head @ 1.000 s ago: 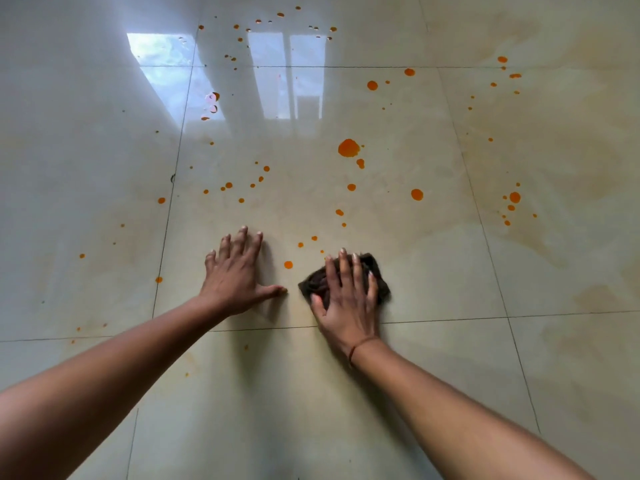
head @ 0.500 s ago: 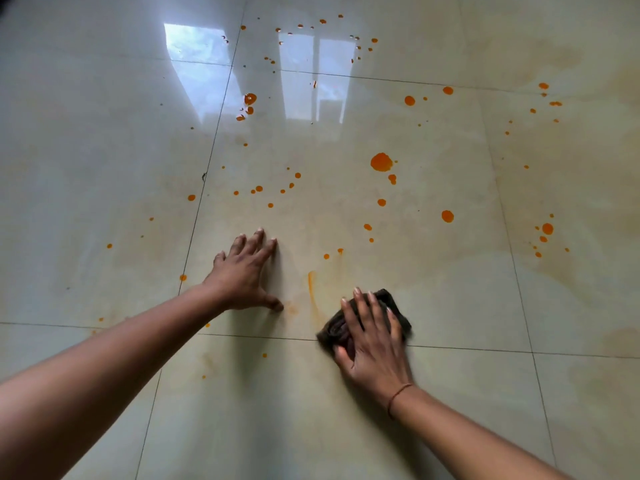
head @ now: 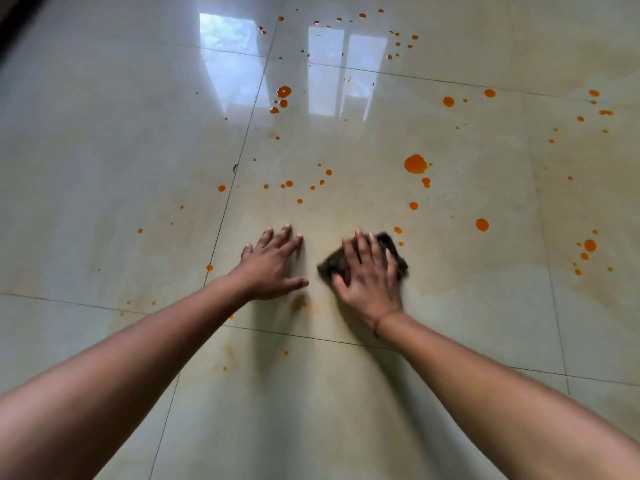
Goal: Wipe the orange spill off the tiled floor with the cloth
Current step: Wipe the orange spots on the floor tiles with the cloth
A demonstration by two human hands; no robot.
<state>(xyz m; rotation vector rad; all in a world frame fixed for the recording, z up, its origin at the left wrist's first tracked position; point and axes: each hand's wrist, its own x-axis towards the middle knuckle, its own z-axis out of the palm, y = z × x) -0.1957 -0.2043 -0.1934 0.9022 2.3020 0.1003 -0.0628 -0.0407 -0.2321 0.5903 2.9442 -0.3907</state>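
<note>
A dark brown cloth (head: 391, 249) lies on the glossy beige tiled floor (head: 450, 323), pressed flat under my right hand (head: 369, 277), whose fingers spread over it. My left hand (head: 272, 263) rests flat on the floor just left of the cloth, fingers apart, holding nothing. Orange drops of the spill scatter ahead: the largest blob (head: 415, 163) lies beyond the cloth, a round drop (head: 482, 224) to its right, a cluster (head: 588, 247) at the far right. A faint orange smear (head: 300, 302) sits below my left thumb.
More orange drops (head: 283, 92) lie farther away near bright window reflections (head: 346, 74). Thin grout lines (head: 239, 161) cross the floor. A dark edge (head: 8, 15) shows at the top left corner.
My right hand has pushed the cloth forward, away from me, over the streak and the two small drops beyond it. The orange streak is gone; a faint smear is left. My left hand stays put.
</note>
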